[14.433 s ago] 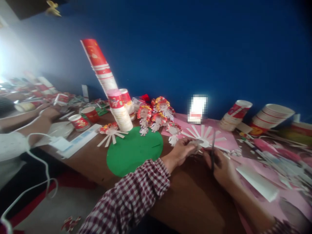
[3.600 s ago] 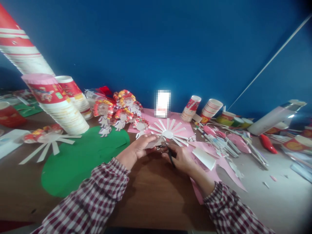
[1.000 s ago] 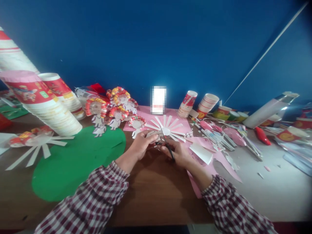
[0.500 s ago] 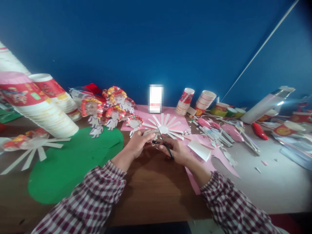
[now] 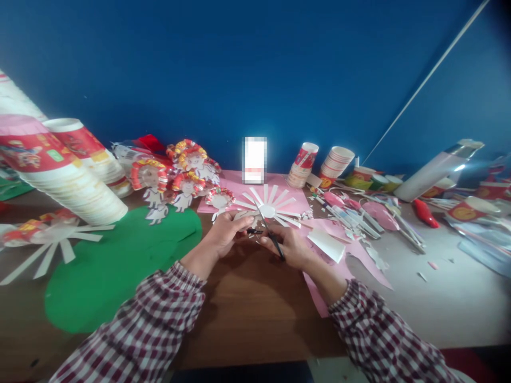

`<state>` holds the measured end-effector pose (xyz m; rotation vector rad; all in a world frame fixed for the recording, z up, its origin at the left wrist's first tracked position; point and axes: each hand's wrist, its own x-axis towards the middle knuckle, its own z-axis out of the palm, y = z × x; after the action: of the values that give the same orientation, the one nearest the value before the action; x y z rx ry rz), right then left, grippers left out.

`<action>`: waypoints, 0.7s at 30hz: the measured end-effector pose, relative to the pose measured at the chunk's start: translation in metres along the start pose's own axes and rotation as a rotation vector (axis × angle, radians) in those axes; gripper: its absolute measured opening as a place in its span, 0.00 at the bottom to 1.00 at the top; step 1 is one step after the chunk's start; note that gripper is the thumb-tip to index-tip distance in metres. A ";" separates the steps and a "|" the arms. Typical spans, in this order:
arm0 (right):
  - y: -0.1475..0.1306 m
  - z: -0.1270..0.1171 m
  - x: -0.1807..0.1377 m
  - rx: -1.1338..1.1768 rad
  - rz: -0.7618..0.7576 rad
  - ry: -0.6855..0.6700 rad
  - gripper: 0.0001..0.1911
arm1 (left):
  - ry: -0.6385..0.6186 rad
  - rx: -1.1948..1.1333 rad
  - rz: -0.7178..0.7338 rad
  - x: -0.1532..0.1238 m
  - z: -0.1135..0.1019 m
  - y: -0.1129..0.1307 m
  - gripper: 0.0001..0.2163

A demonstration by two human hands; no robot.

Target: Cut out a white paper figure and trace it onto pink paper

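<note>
My right hand [image 5: 291, 246] is closed on a pair of scissors [image 5: 276, 246]. Their dark handle rests along the fingers, and a blade points up and to the left. Opposite it, my left hand [image 5: 225, 234] pinches a small piece of pale paper [image 5: 241, 215] between thumb and fingers, close to the blades. A small dark thing [image 5: 253, 231] shows between the two hands; I cannot make out what it is. Just behind lies a white paper cup cut into spread strips [image 5: 270, 211], like a sun.
Pink paper [image 5: 215, 201] and a green paper sheet [image 5: 120, 266] lie on the brown table. Tall stacks of paper cups [image 5: 96, 194] lean at left, beside decorated paper figures [image 5: 183, 199]. Markers [image 5: 363, 221], scraps and a clear-wrapped roll [image 5: 435, 173] crowd the right.
The view has shifted very slightly. Both hands keep nearly the same place and grip, with the scissors still at the paper.
</note>
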<state>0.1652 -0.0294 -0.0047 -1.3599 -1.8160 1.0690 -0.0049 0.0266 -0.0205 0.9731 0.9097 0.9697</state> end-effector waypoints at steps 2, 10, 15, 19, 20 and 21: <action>0.002 -0.001 0.000 -0.041 -0.016 0.001 0.17 | 0.004 0.004 0.000 0.000 0.000 0.000 0.09; 0.008 -0.003 0.000 -0.107 -0.031 -0.001 0.19 | 0.001 0.014 -0.039 0.000 -0.001 0.003 0.09; 0.006 -0.003 -0.001 -0.113 -0.010 -0.013 0.20 | 0.000 0.048 -0.049 0.001 -0.002 0.005 0.08; 0.005 -0.004 0.000 -0.124 -0.036 -0.020 0.20 | -0.012 0.078 -0.055 0.000 -0.003 0.007 0.08; 0.005 -0.005 0.000 -0.130 -0.040 -0.025 0.20 | -0.017 0.085 -0.056 0.000 -0.004 0.007 0.08; 0.005 -0.005 0.000 -0.140 -0.040 -0.029 0.21 | -0.020 0.092 -0.061 0.000 -0.004 0.008 0.08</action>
<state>0.1716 -0.0279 -0.0066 -1.3878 -1.9628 0.9614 -0.0105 0.0298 -0.0146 1.0254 0.9686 0.8707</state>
